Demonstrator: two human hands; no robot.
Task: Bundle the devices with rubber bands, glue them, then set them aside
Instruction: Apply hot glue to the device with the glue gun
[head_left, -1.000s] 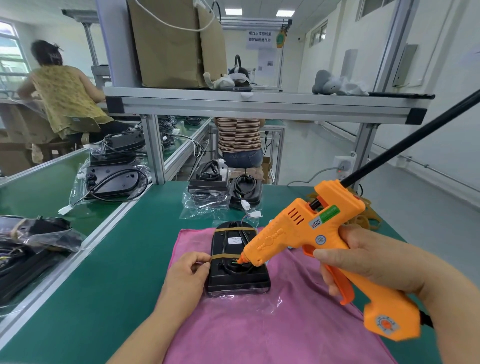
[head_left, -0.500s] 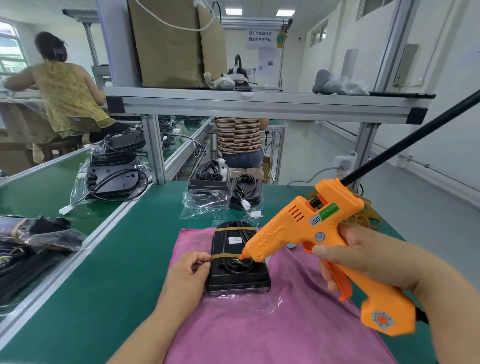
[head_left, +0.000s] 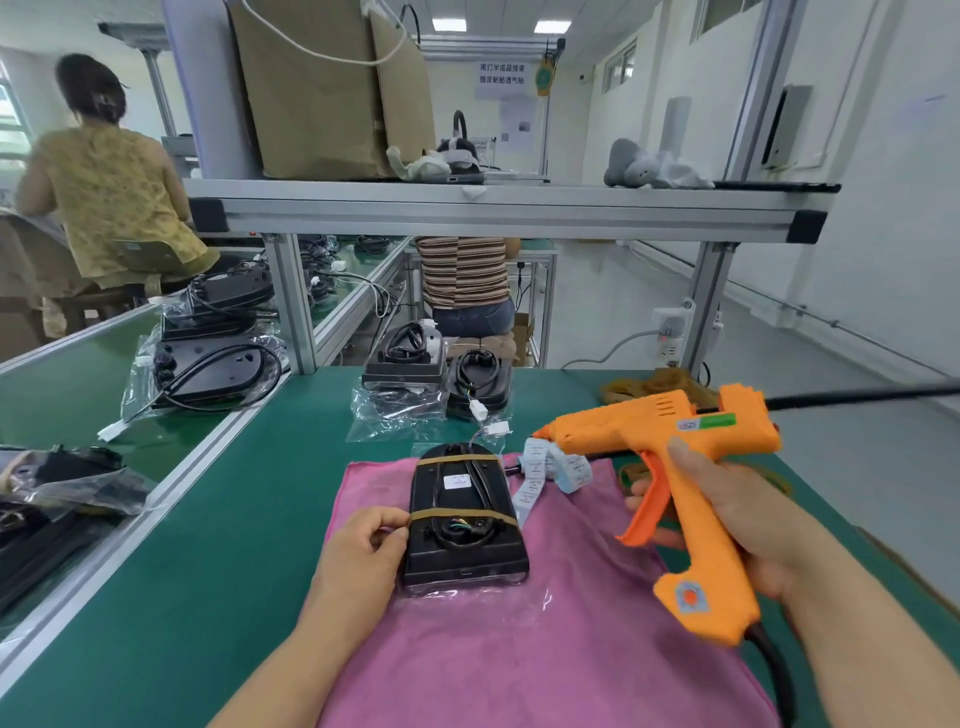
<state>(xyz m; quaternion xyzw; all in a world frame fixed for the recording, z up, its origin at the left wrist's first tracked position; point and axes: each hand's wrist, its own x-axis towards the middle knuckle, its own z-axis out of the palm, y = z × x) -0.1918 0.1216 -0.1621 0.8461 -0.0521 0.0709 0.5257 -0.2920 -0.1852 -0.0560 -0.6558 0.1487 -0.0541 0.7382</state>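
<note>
A black device (head_left: 462, 519) in a clear bag lies on the pink cloth (head_left: 545, 649), with two brown rubber bands across it and a coiled cable under the near band. My left hand (head_left: 363, 551) holds the device's left edge, thumb and fingers pinched at the near band. My right hand (head_left: 727, 499) grips the orange glue gun (head_left: 675, 467). The gun is level, off to the right of the device, its nozzle pointing left above a strip of white labels (head_left: 550, 467).
Two more bagged black devices (head_left: 431, 369) with cables sit at the back of the green table (head_left: 234, 519). A heap of brown rubber bands (head_left: 654, 384) lies at the back right. More bagged devices (head_left: 208, 358) rest on the left bench. People sit beyond the metal shelf frame (head_left: 493, 213).
My right hand lifted the glue gun's nozzle off the device and swung it up and to the right, so it is level. My left hand stayed at the device's edge.
</note>
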